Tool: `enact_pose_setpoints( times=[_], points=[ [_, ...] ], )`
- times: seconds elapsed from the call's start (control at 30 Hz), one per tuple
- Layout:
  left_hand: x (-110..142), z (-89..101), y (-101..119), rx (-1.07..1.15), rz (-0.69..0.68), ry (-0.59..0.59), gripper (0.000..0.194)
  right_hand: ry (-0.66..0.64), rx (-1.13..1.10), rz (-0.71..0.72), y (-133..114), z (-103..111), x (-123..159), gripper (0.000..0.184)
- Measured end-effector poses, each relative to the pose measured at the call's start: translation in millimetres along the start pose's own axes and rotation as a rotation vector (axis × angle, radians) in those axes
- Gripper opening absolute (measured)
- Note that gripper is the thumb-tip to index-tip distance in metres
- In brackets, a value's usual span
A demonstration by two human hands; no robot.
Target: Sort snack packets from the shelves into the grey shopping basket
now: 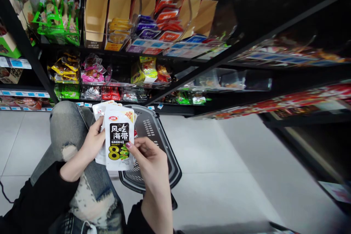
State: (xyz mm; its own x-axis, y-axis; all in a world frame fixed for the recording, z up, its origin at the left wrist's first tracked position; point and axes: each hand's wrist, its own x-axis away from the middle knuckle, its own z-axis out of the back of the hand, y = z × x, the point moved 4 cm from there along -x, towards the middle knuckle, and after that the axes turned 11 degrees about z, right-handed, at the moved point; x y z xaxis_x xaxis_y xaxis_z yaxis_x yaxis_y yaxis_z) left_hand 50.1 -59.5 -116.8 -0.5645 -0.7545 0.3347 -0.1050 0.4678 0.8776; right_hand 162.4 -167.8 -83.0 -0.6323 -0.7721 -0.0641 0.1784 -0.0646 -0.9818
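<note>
A stack of white snack packets (119, 137) with black labels and a yellow "8" is held upright in front of me. My left hand (93, 142) grips the stack from its left edge, fingers wrapped behind. My right hand (149, 159) pinches the front packet at its lower right corner with thumb and fingers. Both hands hover over my raised knee in torn grey jeans (68, 128) and a dark plastic basket (153, 131) on the floor.
Black store shelves (175, 62) stacked with colourful snack packs, cardboard display boxes (117, 7) and price tags run across the back and along the right. White floor tiles (219, 161) spread to the right of the basket.
</note>
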Motion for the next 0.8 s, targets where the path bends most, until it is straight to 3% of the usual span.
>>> enact_pose_setpoints(
  times=[0.23, 0.4, 0.57, 0.7, 0.8],
  points=[
    [2.0, -1.2, 2.3, 0.084, 0.048, 0.023, 0.033, -0.006, -0.124, -0.059, 4.9, 0.4, -1.1, 0.022],
    [5.2, -6.3, 7.0, 0.320, 0.179, 0.003, 0.034, 0.120, -0.315, -0.146, 27.9, 11.6, -7.5, 0.023],
    [9.0, -10.1, 10.8, 0.444, 0.221, -0.057, 0.035, 0.107, -0.256, -0.165, 52.6, -3.1, -11.6, 0.030],
    [10.1, -7.7, 12.0, 0.482, 0.203, -0.059, 0.036, 0.377, -0.098, -0.142, 60.9, 0.5, -13.5, 0.027],
    [8.8, -4.6, 10.5, 0.504, 0.199, -0.023, 0.040, 0.552, 0.168, -0.025, 50.1, 13.3, -9.6, 0.025]
  ],
)
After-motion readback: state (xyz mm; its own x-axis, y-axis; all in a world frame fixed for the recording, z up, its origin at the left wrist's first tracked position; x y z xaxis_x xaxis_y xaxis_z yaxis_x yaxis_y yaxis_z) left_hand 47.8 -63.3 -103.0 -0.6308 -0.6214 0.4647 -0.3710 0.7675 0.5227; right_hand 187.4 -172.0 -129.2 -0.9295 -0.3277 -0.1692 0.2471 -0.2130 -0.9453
